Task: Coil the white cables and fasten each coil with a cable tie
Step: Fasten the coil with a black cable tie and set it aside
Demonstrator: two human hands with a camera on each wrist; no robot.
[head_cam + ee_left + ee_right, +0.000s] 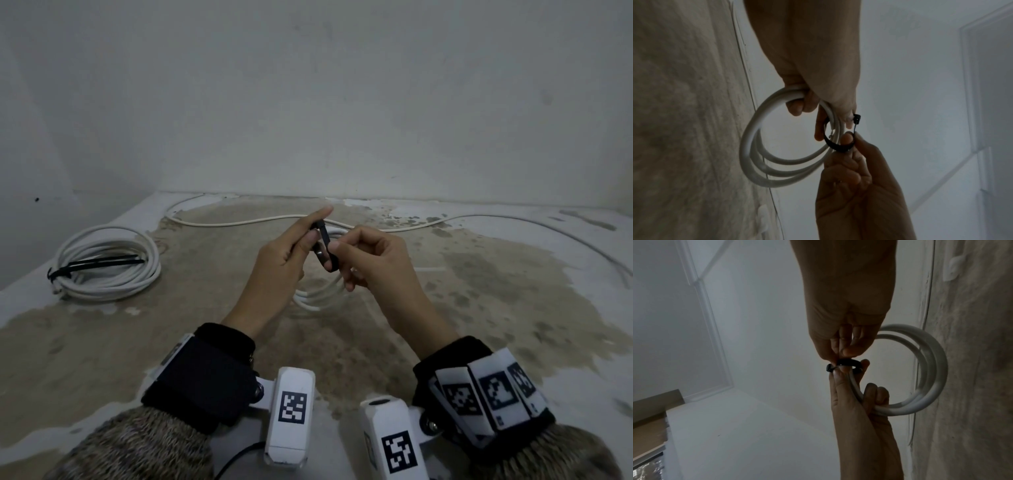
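Observation:
My left hand (pixel 310 234) holds a small white cable coil (pixel 318 291) up off the surface, its lower fingers curled round the strands (pixel 777 146). A black cable tie (pixel 325 248) is looped round the coil's top. Its locking head (pixel 857 117) sits by my left thumb. My right hand (pixel 340 255) pinches the tie's band (pixel 846 363) between thumb and forefinger, close against my left hand (pixel 865 382). The coil (pixel 931 369) hangs below both hands. The right hand (pixel 849 142) hides the tie's tail.
A larger white coil (pixel 106 263) bound with black ties lies at the left on the stained surface (pixel 479 291). A loose white cable (pixel 239 222) snakes along the back by the wall and runs off to the right (pixel 548 229).

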